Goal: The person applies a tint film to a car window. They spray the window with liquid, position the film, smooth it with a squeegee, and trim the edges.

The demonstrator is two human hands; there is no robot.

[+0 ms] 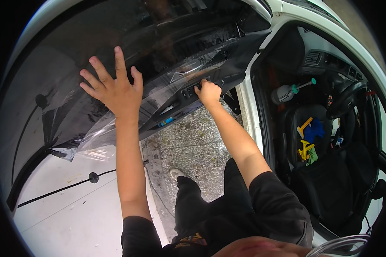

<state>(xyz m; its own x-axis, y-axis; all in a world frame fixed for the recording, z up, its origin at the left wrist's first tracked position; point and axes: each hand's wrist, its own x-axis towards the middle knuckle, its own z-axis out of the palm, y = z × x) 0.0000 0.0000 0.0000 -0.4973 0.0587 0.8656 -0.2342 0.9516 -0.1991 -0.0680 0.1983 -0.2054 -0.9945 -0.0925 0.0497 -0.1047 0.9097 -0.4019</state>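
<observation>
My left hand [118, 96] is held with fingers spread wide over the dark window glass [167, 25] of the open car door. Whether its palm touches the glass, I cannot tell. Loose clear plastic film [101, 130] hangs wrinkled along the lower edge of the window, under my left wrist. On the door's armrest, my right hand [210, 92] is curled at the window switch panel [187, 92], its fingertips bent onto the controls. A blue item [165, 122] sits in the door pocket below.
On the right, the car's dark seat [326, 184] holds yellow scrapers [305, 147], a blue cloth [315, 129] and a green cloth [312, 156]. A spray bottle [283, 94] stands near the steering wheel [347, 100]. Speckled paving [184, 141] lies underfoot.
</observation>
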